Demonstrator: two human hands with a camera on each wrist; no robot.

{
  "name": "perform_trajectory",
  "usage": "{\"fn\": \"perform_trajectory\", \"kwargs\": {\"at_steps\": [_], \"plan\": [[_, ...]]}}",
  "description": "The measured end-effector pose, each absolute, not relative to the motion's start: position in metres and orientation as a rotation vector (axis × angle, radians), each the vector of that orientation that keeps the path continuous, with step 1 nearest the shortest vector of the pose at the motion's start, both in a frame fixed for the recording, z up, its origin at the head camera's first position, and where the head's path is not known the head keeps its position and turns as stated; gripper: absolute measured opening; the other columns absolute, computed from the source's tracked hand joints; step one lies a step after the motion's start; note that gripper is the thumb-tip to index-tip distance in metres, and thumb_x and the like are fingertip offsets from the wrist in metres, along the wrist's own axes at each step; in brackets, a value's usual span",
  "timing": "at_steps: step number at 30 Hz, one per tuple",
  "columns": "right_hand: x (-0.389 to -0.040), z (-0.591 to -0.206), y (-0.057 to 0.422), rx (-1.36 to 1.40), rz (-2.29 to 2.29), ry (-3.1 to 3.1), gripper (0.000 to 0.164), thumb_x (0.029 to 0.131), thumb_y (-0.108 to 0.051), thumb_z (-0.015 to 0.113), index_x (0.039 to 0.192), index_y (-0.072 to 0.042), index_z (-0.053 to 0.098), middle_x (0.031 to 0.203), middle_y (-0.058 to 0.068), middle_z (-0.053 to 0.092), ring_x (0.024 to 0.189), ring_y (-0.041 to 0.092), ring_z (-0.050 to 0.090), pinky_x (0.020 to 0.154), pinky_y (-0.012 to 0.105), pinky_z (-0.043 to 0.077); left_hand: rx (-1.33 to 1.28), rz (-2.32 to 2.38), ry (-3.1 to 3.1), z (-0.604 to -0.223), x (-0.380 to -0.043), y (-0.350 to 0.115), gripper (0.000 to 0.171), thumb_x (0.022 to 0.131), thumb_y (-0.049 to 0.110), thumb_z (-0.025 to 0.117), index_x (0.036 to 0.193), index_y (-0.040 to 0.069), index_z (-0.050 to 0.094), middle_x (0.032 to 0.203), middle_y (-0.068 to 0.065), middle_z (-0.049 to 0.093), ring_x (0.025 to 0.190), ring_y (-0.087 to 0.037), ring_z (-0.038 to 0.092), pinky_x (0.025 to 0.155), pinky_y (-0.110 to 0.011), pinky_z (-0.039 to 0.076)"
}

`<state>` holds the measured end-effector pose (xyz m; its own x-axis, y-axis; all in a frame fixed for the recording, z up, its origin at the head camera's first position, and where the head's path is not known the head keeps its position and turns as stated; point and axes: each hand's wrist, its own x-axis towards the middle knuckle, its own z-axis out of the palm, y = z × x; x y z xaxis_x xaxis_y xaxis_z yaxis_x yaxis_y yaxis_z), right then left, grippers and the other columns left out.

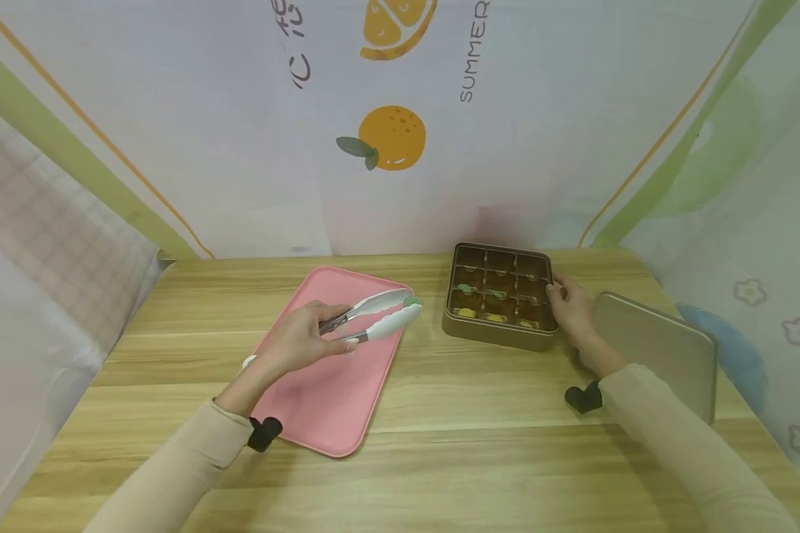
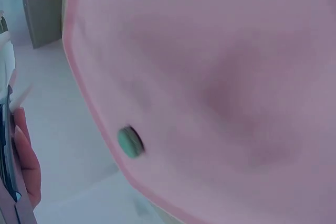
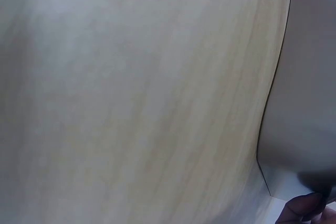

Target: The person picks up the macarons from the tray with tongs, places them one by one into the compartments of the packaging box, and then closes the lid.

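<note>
My left hand (image 1: 300,337) holds a pair of tongs (image 1: 390,324) with white scalloped tips, above the pink tray (image 1: 333,437). Between the tips, over the tray's far right corner, sits a small green round piece (image 1: 411,301). In the left wrist view a green macaron (image 2: 130,141) lies on the tray near its rim. My right hand (image 1: 573,307) holds the right wall of a brown-gold divided tin (image 1: 500,337); its fingertips (image 3: 303,205) show on that wall in the right wrist view. Yellow pieces sit in the tin's front row, green ones in two compartments behind.
A flat gold lid (image 1: 660,348) lies to the right of the tin, partly under my right forearm. Everything stands on a wood-grain table (image 1: 467,459). A fruit-printed curtain (image 1: 253,170) hangs behind it, and cloth hangs along both sides.
</note>
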<state>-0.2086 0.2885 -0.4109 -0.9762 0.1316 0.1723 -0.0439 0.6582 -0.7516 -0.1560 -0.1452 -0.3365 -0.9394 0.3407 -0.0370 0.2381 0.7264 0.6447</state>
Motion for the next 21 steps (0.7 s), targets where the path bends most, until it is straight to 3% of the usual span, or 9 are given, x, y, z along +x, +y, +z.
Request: {"fn": "perform_trajectory", "kwargs": {"at_steps": [5, 9, 13, 16, 19, 21], "plan": [[-0.209, -0.411, 0.288, -0.074, 1.205, -2.665, 0.043, 0.1, -0.015, 0.04, 0.137, 0.007, 0.041, 0.075, 0.015, 0.054, 0.054, 0.004, 0.044, 0.048, 0.024, 0.041, 0.538, 1.052, 2.751, -0.332, -0.17, -0.121, 0.06, 0.074, 0.026, 0.079, 0.129, 0.012, 0.059, 0.103, -0.007, 0.062, 0.086, -0.024, 0.052, 0.07, -0.031, 0.04], [-0.209, -0.41, 0.289, -0.089, 1.196, -2.67, 0.043, 0.1, -0.015, 0.041, 0.137, 0.007, 0.041, 0.071, 0.01, 0.051, 0.053, 0.005, 0.043, 0.048, 0.024, 0.039, 0.578, 1.03, 2.751, -0.33, -0.181, -0.102, 0.06, 0.075, 0.029, 0.078, 0.13, 0.018, 0.058, 0.107, -0.002, 0.065, 0.082, -0.019, 0.05, 0.066, -0.028, 0.038], [-0.21, -0.41, 0.289, -0.099, 1.198, -2.67, 0.042, 0.1, -0.014, 0.041, 0.135, 0.007, 0.043, 0.07, 0.007, 0.049, 0.054, 0.007, 0.043, 0.048, 0.024, 0.04, 0.58, 1.035, 2.736, -0.328, -0.19, -0.081, 0.061, 0.074, 0.029, 0.079, 0.131, 0.018, 0.058, 0.107, -0.002, 0.066, 0.066, -0.014, 0.041, 0.056, -0.027, 0.032], [-0.21, -0.41, 0.288, -0.101, 1.206, -2.669, 0.042, 0.1, -0.014, 0.042, 0.135, 0.008, 0.042, 0.07, 0.007, 0.049, 0.054, 0.007, 0.043, 0.048, 0.024, 0.04, 0.568, 1.064, 2.709, -0.328, -0.196, -0.066, 0.061, 0.074, 0.026, 0.08, 0.13, 0.015, 0.058, 0.087, 0.0, 0.064, 0.054, -0.012, 0.03, 0.048, -0.025, 0.027], [-0.21, -0.411, 0.289, -0.113, 1.215, -2.676, 0.044, 0.1, -0.015, 0.041, 0.137, 0.008, 0.04, 0.071, 0.007, 0.048, 0.054, 0.007, 0.043, 0.048, 0.023, 0.039, 0.566, 1.064, 2.701, -0.33, -0.203, -0.051, 0.062, 0.074, 0.026, 0.08, 0.13, 0.015, 0.058, 0.063, 0.003, 0.049, 0.049, -0.009, 0.027, 0.045, -0.023, 0.025], [-0.211, -0.411, 0.289, -0.123, 1.218, -2.679, 0.044, 0.1, -0.016, 0.041, 0.137, 0.009, 0.039, 0.072, 0.007, 0.048, 0.055, 0.007, 0.043, 0.049, 0.023, 0.039, 0.573, 1.053, 2.705, -0.332, -0.206, -0.042, 0.062, 0.074, 0.028, 0.08, 0.13, 0.015, 0.058, 0.057, 0.007, 0.04, 0.047, -0.008, 0.026, 0.044, -0.023, 0.025]]}}
